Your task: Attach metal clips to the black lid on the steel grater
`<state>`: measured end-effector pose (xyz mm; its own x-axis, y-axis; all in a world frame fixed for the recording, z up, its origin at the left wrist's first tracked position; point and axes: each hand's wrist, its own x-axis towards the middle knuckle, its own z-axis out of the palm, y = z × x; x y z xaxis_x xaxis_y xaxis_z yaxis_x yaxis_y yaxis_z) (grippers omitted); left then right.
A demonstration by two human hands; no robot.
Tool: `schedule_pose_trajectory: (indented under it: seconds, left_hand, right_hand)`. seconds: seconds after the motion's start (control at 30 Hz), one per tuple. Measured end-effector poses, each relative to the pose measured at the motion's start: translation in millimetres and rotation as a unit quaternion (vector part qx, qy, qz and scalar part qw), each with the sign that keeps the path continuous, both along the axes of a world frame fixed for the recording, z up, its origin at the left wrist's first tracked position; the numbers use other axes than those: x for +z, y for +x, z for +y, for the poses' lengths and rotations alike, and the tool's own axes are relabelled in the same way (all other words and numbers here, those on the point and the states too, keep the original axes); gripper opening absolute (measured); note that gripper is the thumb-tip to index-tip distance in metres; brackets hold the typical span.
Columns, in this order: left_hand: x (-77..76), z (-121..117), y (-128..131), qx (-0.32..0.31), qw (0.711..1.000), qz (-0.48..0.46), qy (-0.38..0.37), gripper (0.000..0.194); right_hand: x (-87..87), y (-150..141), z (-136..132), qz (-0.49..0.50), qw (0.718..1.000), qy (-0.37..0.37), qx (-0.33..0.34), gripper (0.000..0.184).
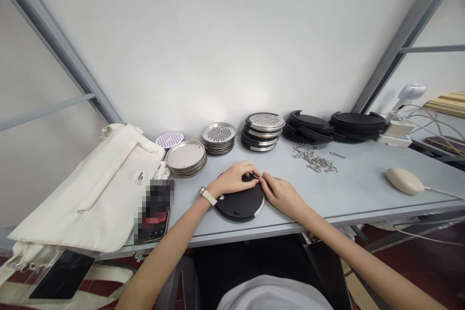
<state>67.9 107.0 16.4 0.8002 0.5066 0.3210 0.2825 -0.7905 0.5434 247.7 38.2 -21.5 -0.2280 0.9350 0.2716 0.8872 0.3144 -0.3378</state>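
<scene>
A round black disc (241, 203) lies near the table's front edge, with a strip of bright metal showing along its lower right rim. My left hand (236, 179), with a watch at the wrist, reaches over the disc with thumb and index finger pinched together. Against its fingertips, at the disc's upper right edge, my right hand (279, 191) is pinched too. A thin bit of a small metal piece (256, 177) shows between the fingertips; most of it is hidden. Loose metal clips (316, 161) lie in a pile farther right.
Along the wall stand stacks of plain metal discs (186, 155), grater discs (218, 134), grater discs in black holders (264, 123), and black holders (358, 123). A white bag (90, 193) and a phone (156, 227) lie left. A beige mouse (404, 180) lies right.
</scene>
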Motion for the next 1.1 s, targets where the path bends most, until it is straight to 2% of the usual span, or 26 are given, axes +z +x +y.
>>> schedule_pose_trajectory:
  seconds: [0.17,0.33,1.1]
  left_hand:
    - [-0.5,-0.6,-0.6,0.006,1.000,-0.004,-0.014,0.019]
    - [-0.7,-0.5,-0.9,0.000,1.000,-0.010,-0.003,0.015]
    - [1.9,-1.7,-0.3,-0.002,1.000,-0.010,0.000,0.016]
  right_hand:
    - [0.9,0.3,-0.1,0.058,0.998,-0.013,0.002,0.018]
    - [1.6,0.5,-0.6,0.076,0.997,-0.015,0.012,0.018]
    - [2.9,0.1,-1.8,0.044,0.999,-0.001,0.007,0.020]
